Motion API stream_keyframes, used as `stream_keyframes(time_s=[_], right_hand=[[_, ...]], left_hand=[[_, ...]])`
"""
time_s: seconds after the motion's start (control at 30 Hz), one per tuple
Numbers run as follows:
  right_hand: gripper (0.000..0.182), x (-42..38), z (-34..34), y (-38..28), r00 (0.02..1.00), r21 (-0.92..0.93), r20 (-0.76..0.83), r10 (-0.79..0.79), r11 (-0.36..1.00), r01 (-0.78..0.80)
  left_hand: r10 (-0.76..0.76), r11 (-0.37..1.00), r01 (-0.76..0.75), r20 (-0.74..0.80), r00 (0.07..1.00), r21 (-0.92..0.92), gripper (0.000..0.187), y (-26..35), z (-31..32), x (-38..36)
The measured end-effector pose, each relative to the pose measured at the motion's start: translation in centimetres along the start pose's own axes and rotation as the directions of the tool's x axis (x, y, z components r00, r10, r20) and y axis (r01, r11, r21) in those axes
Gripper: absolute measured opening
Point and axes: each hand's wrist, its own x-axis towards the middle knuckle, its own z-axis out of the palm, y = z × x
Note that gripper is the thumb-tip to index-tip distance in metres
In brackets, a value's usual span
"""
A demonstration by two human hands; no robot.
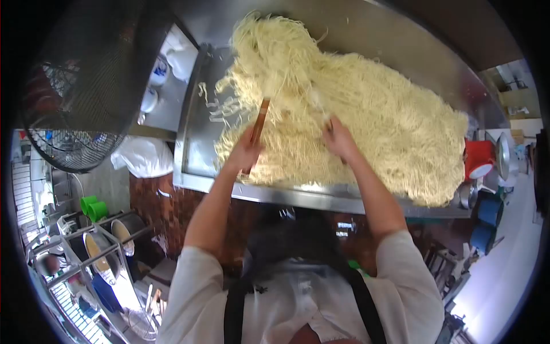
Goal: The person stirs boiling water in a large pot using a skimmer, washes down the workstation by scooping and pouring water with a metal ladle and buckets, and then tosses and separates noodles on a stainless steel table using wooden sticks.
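A big heap of pale yellow noodles (389, 126) covers much of a stainless steel work table (197, 146). My left hand (246, 152) is closed around the reddish-brown handle of a wooden-handled tool (260, 121), whose far end disappears into the noodles. In my right hand (339, 137) is a second handled tool (319, 105) with a pale, motion-blurred shaft, also reaching into the heap. Both working ends are hidden or smeared, so their kind cannot be made out. Between and beyond the two tools, a clump of noodles (278, 51) rises at the table's far left.
A large black fan (74, 149) stands at the left, near a white plastic bag (143, 156). Raised metal walls border the table's back and left. A red container (478, 156) sits at its right end. Racks with pans (100, 252) and green cups (94, 207) are lower left.
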Motion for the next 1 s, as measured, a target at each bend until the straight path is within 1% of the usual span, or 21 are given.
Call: stream_keyframes(time_s=[0.03,0.1,0.17,0.27,0.3,0.33,0.4,0.47,0.5,0.53,0.57,0.6,0.67,0.7,0.77,0.8,0.83,0.87,0.9,0.93,1.0], right_hand=[[0.015,-0.8,0.4,0.7,0.998,-0.008,-0.057,-0.020,1.000,0.019],[0.018,-3.8,5.3,3.8,0.988,0.008,-0.110,-0.113,0.993,0.114],[0.025,-4.1,10.5,3.2,0.992,0.067,-0.079,-0.099,0.992,0.104],[0.028,-3.4,5.3,-6.7,0.998,0.187,-0.041,-0.041,0.981,0.048],[0.024,-4.1,2.3,-9.6,0.989,0.235,-0.105,-0.106,0.963,0.129],[0.021,-5.4,-0.4,-12.0,0.973,0.280,-0.170,-0.158,0.939,0.202],[0.020,-7.8,-5.1,-14.1,0.987,0.251,-0.139,-0.082,0.961,0.116],[0.021,-9.2,-7.1,-6.7,0.953,0.030,-0.257,-0.159,0.985,0.172],[0.023,-11.4,-8.9,-1.9,0.895,-0.201,-0.311,-0.319,0.943,0.266],[0.037,-15.4,-11.4,1.7,0.925,-0.253,-0.277,-0.258,0.949,0.189],[0.038,-20.2,-15.6,1.2,0.962,-0.236,-0.051,0.267,0.933,-0.271],[0.030,-24.9,-17.5,4.0,0.948,-0.292,-0.090,0.307,0.901,-0.319],[0.029,-30.0,-19.3,5.1,0.892,-0.420,-0.009,0.452,0.808,-0.414],[0.031,-30.9,-19.0,5.1,0.866,-0.429,0.044,0.498,0.792,-0.434],[0.035,-26.6,-12.5,8.4,0.975,-0.321,0.053,0.215,0.928,-0.187],[0.036,-22.1,-7.8,11.2,0.997,-0.253,0.054,0.054,0.967,-0.039],[0.036,-16.8,-3.6,10.3,0.994,-0.248,0.075,0.078,0.967,-0.058],[0.033,-11.5,1.0,8.7,0.999,-0.164,0.020,-0.035,0.986,0.038],[0.028,-7.8,3.1,3.0,0.997,-0.052,0.013,-0.076,0.996,0.077],[0.027,-5.1,4.4,-0.2,0.994,0.006,0.056,-0.088,0.996,0.088],[0.026,-6.9,5.4,-4.0,1.000,0.018,0.003,-0.029,0.999,0.029]], left_hand=[[0.136,0.990,-0.138,-0.106,0.985,-0.011,0.053,-1.7,0.4,-2.3],[-0.027,0.990,0.013,-0.094,0.995,-0.141,0.055,-4.2,1.7,-3.9],[-0.141,0.948,0.109,-0.088,0.986,-0.299,0.053,-0.9,3.5,-3.5],[-0.029,0.908,-0.011,-0.089,0.996,-0.420,0.047,6.4,1.4,-3.9],[0.051,0.875,-0.095,-0.104,0.993,-0.474,0.045,8.1,0.1,-4.8],[0.102,0.899,-0.146,-0.128,0.987,-0.412,0.047,10.1,-0.6,-6.4],[0.140,0.952,-0.171,-0.137,0.981,-0.253,0.054,9.8,-2.4,-7.5],[0.122,0.992,-0.118,-0.157,0.980,0.038,0.058,3.3,-7.2,-8.8],[0.112,0.970,-0.070,-0.171,0.979,0.232,0.059,-0.4,-9.8,-10.8],[-0.048,0.991,0.067,-0.154,0.987,0.119,0.063,0.0,-11.3,-15.0],[-0.270,0.963,0.269,-0.147,0.952,-0.026,0.061,1.1,-12.7,-18.8],[-0.379,0.868,0.403,-0.137,0.915,0.291,0.061,0.7,-15.0,-21.9],[-0.331,0.842,0.336,-0.089,0.940,0.423,0.056,-2.0,-17.1,-27.6],[-0.244,0.839,0.236,-0.048,0.969,0.490,0.055,-2.1,-16.2,-27.3],[-0.058,0.792,0.020,0.042,0.997,0.610,0.053,-2.0,-12.2,-26.1],[-0.284,0.790,0.237,-0.006,0.959,0.565,0.050,-1.4,-10.1,-22.8],[-0.199,0.823,0.151,0.029,0.980,0.547,0.045,-4.3,-8.5,-18.5],[-0.112,0.847,0.062,0.063,0.992,0.527,0.041,-7.1,-6.8,-14.1],[-0.002,0.760,-0.065,0.102,0.995,0.647,0.040,-5.5,-4.5,-10.3],[-0.009,0.889,-0.041,0.106,0.994,0.456,0.038,-3.2,-2.2,-7.3],[-0.092,0.993,0.080,0.162,0.982,0.083,0.045,0.3,-1.1,-7.1]])
